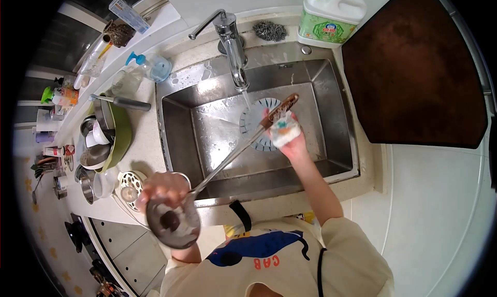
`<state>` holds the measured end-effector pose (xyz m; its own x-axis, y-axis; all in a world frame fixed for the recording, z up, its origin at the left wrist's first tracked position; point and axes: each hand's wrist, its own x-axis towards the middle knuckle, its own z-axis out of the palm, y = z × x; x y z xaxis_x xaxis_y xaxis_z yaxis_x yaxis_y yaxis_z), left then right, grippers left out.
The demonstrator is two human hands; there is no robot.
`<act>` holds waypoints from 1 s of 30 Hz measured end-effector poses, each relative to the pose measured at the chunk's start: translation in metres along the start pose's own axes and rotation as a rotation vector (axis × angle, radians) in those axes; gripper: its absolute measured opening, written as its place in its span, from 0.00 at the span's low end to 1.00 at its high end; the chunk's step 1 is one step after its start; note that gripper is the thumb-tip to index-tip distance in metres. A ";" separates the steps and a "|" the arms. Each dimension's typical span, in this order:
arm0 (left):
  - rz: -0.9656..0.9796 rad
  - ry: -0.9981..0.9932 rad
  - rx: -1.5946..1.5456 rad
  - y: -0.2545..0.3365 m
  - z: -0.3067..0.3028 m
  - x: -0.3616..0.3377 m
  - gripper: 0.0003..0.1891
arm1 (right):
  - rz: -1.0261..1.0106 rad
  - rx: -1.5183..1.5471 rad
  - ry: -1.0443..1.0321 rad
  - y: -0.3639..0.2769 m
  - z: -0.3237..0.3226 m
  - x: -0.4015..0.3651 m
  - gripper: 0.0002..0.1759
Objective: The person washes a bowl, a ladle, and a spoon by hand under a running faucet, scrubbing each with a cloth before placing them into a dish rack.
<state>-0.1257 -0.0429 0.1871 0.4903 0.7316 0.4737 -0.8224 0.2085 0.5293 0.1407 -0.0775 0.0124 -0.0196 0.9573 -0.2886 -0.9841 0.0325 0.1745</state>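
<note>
A long-handled metal ladle (229, 160) slants across the sink, its round bowl at the lower left and its brown wooden grip at the upper right. My left hand (164, 187) is closed at the bowl end, with part of its fingers hidden behind the bowl. Over the sink, my right hand (295, 146) holds a white sponge (285, 133) with teal and orange marks against the ladle's grip end. Below that hand lies a pale plate (247, 122) with dark rim stripes. Water runs from the faucet (235, 59) beside it.
The steel sink (181, 141) sits in a pale counter. On the left, a green basin (123, 141) holds bowls and pots. Behind the sink are a steel scourer (269, 31) and a detergent jug (331, 20). A dark brown panel (414, 69) fills the right side.
</note>
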 end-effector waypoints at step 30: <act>-0.041 0.397 -0.035 0.010 -0.009 -0.056 0.14 | -0.722 -2.013 0.056 -0.081 0.094 0.219 0.31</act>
<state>-0.1636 -0.0756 0.1592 0.3786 0.9149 0.1402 -0.8171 0.2592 0.5148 0.2323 0.1568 0.0231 0.3831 0.9123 0.1451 0.3814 -0.0131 -0.9243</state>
